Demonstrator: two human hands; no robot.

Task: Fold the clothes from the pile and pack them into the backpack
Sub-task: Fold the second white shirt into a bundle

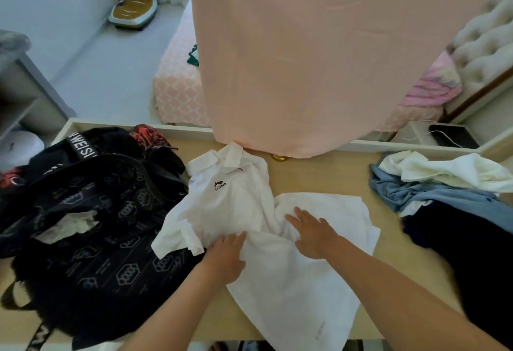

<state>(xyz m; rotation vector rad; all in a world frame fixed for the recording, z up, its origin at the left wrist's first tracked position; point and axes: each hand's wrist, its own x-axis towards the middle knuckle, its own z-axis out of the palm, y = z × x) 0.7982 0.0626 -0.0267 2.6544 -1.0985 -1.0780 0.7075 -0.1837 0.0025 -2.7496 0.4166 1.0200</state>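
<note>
Clearly printed on the chest of the white polo shirt (236, 200) is a dark swoosh mark with "LI-NING" beneath it. The black backpack (91, 211) to its left has a strap with white capitals, of which "WEIS" can be read before the rest curls out of sight. Its fabric carries a pale hexagon pattern with writing too fine to read.

The shirt lies face up on the wooden table (319, 173), collar pointing away from the person. Its lower half is rumpled and doubled over, and one sleeve reaches the backpack's edge. Both hands rest on it, apart from each other. The left hand (224, 256) lies with straight fingers at the edge of a fold, possibly tucked slightly under it. The right hand (313, 232) presses flat with fingers spread.

A bit of white cloth (69, 227) shows inside the open backpack. The pile (444, 198) of white, blue and dark clothes sits at the table's right side. A pink cloth (319, 59) hangs above
</note>
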